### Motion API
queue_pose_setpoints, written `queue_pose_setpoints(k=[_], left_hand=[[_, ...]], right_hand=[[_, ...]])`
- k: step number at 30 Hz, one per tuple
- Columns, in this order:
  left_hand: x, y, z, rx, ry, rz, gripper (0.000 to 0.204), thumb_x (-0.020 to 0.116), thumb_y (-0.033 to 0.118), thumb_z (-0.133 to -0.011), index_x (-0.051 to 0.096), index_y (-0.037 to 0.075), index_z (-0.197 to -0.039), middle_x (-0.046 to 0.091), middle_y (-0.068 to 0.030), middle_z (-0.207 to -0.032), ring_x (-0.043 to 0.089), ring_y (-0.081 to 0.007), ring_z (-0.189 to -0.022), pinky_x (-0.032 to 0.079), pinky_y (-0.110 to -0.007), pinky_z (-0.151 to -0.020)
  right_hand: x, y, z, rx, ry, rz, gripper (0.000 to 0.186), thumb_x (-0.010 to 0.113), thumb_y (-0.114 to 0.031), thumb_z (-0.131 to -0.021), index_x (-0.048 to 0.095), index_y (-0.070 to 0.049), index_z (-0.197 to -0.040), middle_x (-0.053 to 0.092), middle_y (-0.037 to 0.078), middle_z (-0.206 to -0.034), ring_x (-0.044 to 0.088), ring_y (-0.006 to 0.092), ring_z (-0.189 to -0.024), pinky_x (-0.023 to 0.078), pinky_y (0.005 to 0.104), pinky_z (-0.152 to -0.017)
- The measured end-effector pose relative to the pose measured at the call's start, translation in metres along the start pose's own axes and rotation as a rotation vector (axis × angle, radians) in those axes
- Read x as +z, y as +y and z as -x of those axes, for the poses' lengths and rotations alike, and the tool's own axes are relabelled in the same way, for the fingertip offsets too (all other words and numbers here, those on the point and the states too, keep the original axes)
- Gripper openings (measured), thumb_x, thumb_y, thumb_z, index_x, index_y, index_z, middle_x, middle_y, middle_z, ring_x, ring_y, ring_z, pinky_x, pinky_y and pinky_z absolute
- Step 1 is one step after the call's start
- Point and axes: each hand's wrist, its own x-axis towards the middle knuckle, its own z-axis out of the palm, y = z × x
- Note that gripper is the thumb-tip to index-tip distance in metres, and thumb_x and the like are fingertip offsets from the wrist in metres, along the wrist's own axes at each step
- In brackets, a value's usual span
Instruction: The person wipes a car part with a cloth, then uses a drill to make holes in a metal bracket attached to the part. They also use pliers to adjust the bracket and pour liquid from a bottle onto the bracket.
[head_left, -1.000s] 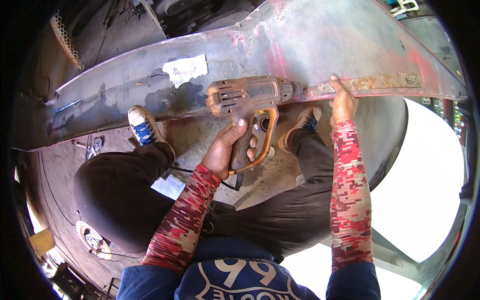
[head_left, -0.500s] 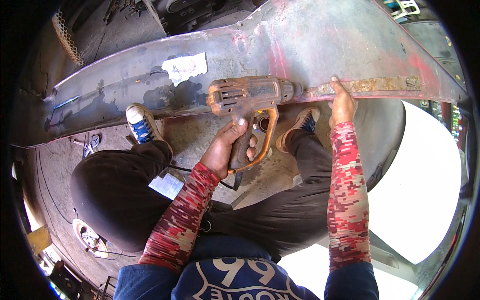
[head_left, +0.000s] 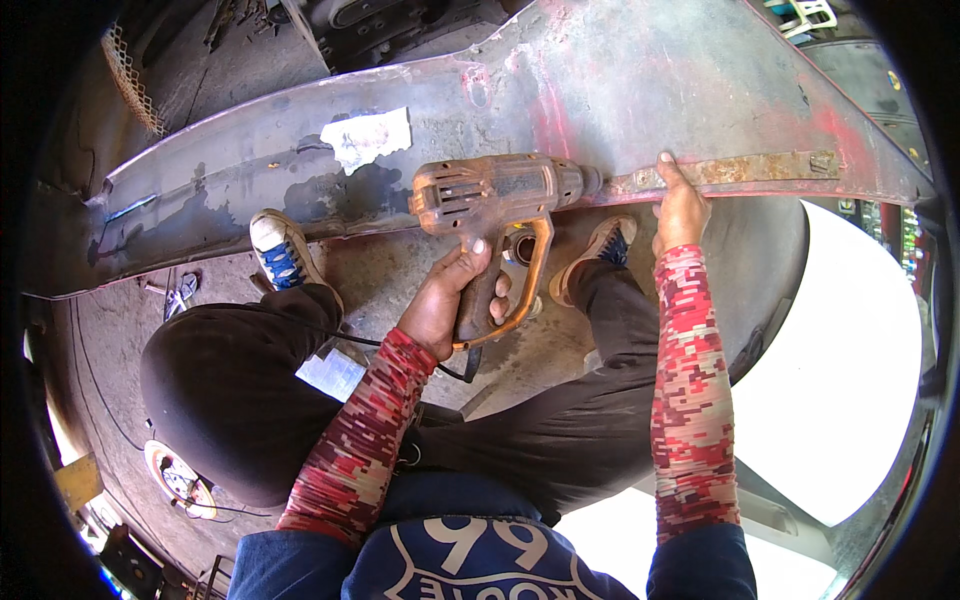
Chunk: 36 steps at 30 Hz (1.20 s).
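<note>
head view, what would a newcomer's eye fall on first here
Probably the grimy, pistol-shaped power tool in the middle, gripped by its handle in the left hand, with its nozzle pointing right. Next, the long, scuffed grey panel with reddish stains, spanning the upper part of the view, with a ragged white patch left of centre. Then the bright white shape at the far right.

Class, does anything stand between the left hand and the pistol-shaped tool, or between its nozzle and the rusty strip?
Nothing visible does. The left hand grips the pistol-shaped tool directly, and the nozzle points toward the left end of the rusty strip. The right hand is farther right, its thumb over the strip.
</note>
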Motion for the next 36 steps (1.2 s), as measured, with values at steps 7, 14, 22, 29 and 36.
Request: queue_pose_setpoints(k=[7, 14, 22, 29, 36], left_hand=[[-0.001, 0.000, -0.001, -0.009, 0.009, -0.006, 0.036, 0.059, 0.042, -0.105, 0.054, 0.009, -0.121, 0.062, -0.0071, -0.086, 0.061, -0.0167, -0.067, 0.051, -0.030, -0.063], [-0.001, -0.001, 0.001, -0.008, 0.016, -0.032, 0.035, 0.059, 0.041, -0.105, 0.054, 0.010, -0.121, 0.063, -0.0068, -0.086, 0.062, -0.0166, -0.067, 0.052, -0.030, -0.063], [-0.002, -0.001, 0.000, 0.000, 0.006, -0.014, 0.035, 0.059, 0.040, -0.105, 0.054, 0.009, -0.121, 0.063, -0.0072, -0.087, 0.062, -0.0172, -0.067, 0.052, -0.031, -0.064], [-0.002, 0.000, 0.000, -0.011, 0.007, 0.002, 0.036, 0.060, 0.040, -0.105, 0.054, 0.009, -0.122, 0.063, -0.0074, -0.087, 0.062, -0.0172, -0.066, 0.052, -0.031, -0.063], [-0.001, -0.001, 0.001, -0.013, 0.017, 0.008, 0.035, 0.060, 0.040, -0.105, 0.055, 0.010, -0.121, 0.063, -0.0070, -0.087, 0.062, -0.0171, -0.066, 0.052, -0.031, -0.063]], right_hand=[[0.000, -0.002, 0.002, 0.007, -0.006, 0.016, 0.063, 0.076, -0.040, -0.091, 0.064, 0.005, -0.134, 0.058, 0.020, -0.146, 0.049, 0.0340, -0.139, 0.038, 0.0531, -0.114], [0.002, -0.004, 0.003, 0.015, 0.009, 0.015, 0.065, 0.077, -0.039, -0.091, 0.062, 0.007, -0.135, 0.057, 0.021, -0.146, 0.047, 0.0351, -0.140, 0.036, 0.0538, -0.115], [0.002, -0.001, 0.000, 0.000, 0.023, -0.009, 0.068, 0.078, -0.039, -0.090, 0.061, 0.007, -0.137, 0.054, 0.023, -0.149, 0.045, 0.0368, -0.142, 0.035, 0.0536, -0.116], [0.002, -0.003, 0.001, 0.003, 0.032, 0.003, 0.070, 0.081, -0.038, -0.087, 0.060, 0.009, -0.136, 0.055, 0.023, -0.146, 0.048, 0.0367, -0.138, 0.039, 0.0521, -0.112], [0.002, -0.016, 0.007, 0.038, 0.037, -0.001, 0.070, 0.086, -0.033, -0.081, 0.062, 0.010, -0.132, 0.059, 0.023, -0.141, 0.052, 0.0355, -0.133, 0.043, 0.0507, -0.106]])
